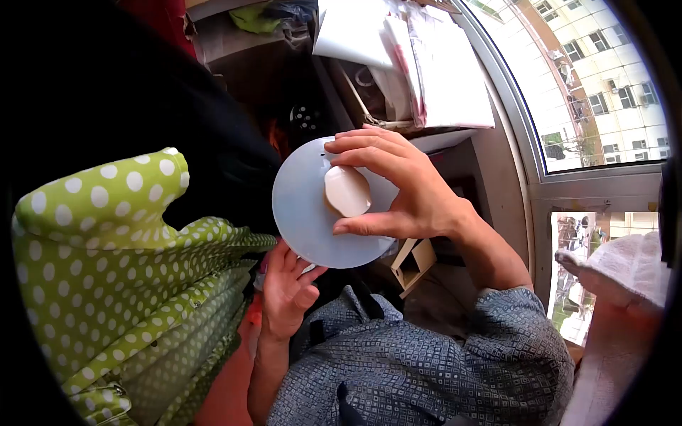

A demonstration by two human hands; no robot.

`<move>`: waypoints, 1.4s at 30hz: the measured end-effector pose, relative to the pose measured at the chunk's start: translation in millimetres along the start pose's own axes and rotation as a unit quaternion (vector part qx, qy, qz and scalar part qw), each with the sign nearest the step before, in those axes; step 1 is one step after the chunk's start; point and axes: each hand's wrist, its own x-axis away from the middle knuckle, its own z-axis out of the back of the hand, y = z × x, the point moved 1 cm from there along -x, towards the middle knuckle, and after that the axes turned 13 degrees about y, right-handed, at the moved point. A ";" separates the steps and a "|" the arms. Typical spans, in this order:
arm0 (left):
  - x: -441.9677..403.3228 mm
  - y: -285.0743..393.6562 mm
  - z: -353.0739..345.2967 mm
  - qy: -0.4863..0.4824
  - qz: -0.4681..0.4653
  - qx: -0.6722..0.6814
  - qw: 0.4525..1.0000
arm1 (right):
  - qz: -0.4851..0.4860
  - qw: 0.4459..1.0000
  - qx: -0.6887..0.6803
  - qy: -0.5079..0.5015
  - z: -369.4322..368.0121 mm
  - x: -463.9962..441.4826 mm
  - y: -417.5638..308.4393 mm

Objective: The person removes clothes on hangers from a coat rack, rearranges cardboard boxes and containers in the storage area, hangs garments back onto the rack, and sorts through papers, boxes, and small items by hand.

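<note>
A round, translucent whitish-blue lid (302, 206) with a cream knob (348, 192) at its middle faces me. My right hand (405, 184) comes in from the right and grips it, the fingers above the knob and the thumb below. A small dark hole shows near the upper fingertips. Under the lid's lower edge is my left hand (288, 295), its palm turned up and fingers spread. Its fingertips reach the rim; whether they bear any weight I cannot tell.
Green polka-dot fabric (106, 263) fills the left side. Papers (447, 71) lie on a surface beside the window (597, 85). A small wooden box (415, 263) stands below the lid's right side. White cloth (632, 270) hangs at the far right.
</note>
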 end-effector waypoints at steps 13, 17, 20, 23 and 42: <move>26.0 -45.7 58.3 0.120 0.127 0.078 0.981 | -0.589 0.784 -0.060 0.186 -65.0 203.0 15.2; 48.9 -49.4 88.9 0.154 0.133 0.072 0.976 | -0.723 0.641 0.202 0.160 -88.9 364.1 35.4; 63.6 -50.6 106.5 0.155 0.144 0.069 0.975 | -0.706 0.643 0.267 0.130 -102.4 375.9 16.1; 77.1 -52.3 120.5 0.175 0.130 0.064 0.974 | -0.720 0.647 0.231 0.098 -108.8 377.8 21.0; 111.7 -41.9 130.7 0.133 0.126 0.007 0.983 | -0.726 0.648 0.219 0.072 -150.3 505.4 -170.4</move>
